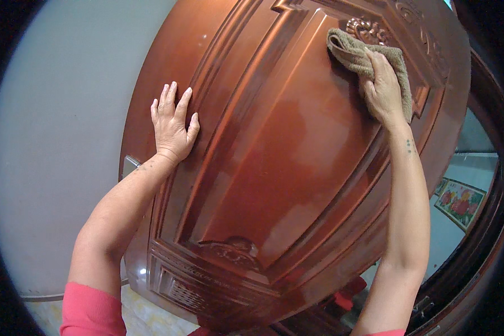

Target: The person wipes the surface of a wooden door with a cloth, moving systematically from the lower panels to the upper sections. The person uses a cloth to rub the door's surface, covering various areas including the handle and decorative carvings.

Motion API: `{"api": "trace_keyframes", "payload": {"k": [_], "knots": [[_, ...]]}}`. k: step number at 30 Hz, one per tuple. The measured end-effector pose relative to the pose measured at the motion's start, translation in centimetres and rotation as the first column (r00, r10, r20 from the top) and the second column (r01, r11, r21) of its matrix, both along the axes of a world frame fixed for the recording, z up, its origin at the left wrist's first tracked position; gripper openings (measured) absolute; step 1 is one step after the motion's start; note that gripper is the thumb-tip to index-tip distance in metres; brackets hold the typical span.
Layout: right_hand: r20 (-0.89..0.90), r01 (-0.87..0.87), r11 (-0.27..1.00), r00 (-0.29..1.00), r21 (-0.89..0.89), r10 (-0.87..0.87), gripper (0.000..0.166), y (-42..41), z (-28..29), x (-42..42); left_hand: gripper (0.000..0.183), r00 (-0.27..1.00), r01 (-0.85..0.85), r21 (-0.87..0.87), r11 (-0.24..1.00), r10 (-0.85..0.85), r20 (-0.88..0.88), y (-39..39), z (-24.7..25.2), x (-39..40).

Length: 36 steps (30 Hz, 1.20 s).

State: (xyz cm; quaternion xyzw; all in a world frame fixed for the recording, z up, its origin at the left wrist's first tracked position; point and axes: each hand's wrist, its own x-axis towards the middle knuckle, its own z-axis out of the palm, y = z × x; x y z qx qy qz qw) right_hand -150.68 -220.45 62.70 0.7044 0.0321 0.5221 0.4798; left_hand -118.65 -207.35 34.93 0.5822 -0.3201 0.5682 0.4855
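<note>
Before me stands a glossy reddish-brown panelled door (285, 159) with raised mouldings. My left hand (173, 117) rests with spread fingers against its left stile, holding nothing. At the upper right, my right hand (382, 88) grips a folded olive-brown terry cloth (353, 52) against the panel. Just above the cloth, a carved flower ornament (365, 30) is partly covered by it. Another carved ornament (233, 252) sits low on the main panel. A metal lock plate (131, 164) on the door's left edge is partly hidden by my left forearm.
A pale grey wall (67, 138) runs along the left, above a light marbled floor (147, 311). Right of the door, a dark wooden frame (483, 248) borders an opening. Through it shows a framed flower picture (460, 203) on a wall.
</note>
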Motion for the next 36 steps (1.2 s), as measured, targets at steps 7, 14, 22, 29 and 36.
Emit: {"api": "trace_keyframes", "payload": {"k": [7, 14, 22, 29, 36], "knots": [[0.091, -0.054, 0.992, 0.994, -0.111, 0.064, 0.045, -0.3, 3.9, 5.1, 0.055, 1.0, 0.009, 0.009, 1.0, -0.009, -0.014, 0.0, 0.2, 0.5], [0.227, -0.042, 0.998, 0.973, -0.036, 0.049, 0.048, 0.0, 9.2, 10.2, 0.058, 0.998, 0.066, 0.021, 0.998, -0.066, 0.0, 0.5, 0.2, 0.4], [-0.064, -0.112, 0.987, 0.991, 0.114, 0.12, 0.022, 6.9, 4.3, 15.7, 0.058, 0.998, 0.063, 0.016, 0.998, -0.063, -0.002, 0.0, 0.3, 0.7], [-0.294, -0.121, 0.988, 0.952, -0.092, 0.089, 0.049, 3.8, 1.4, 15.0, 0.056, 0.999, 0.044, 0.011, 0.999, -0.044, -0.009, -0.4, 0.3, 0.7], [-0.321, -0.048, 0.998, 0.947, -0.041, 0.033, 0.052, 4.3, -2.5, 10.2, 0.057, 1.0, 0.021, -0.006, 1.0, -0.02, 0.015, 0.0, 0.2, 1.2]]}}
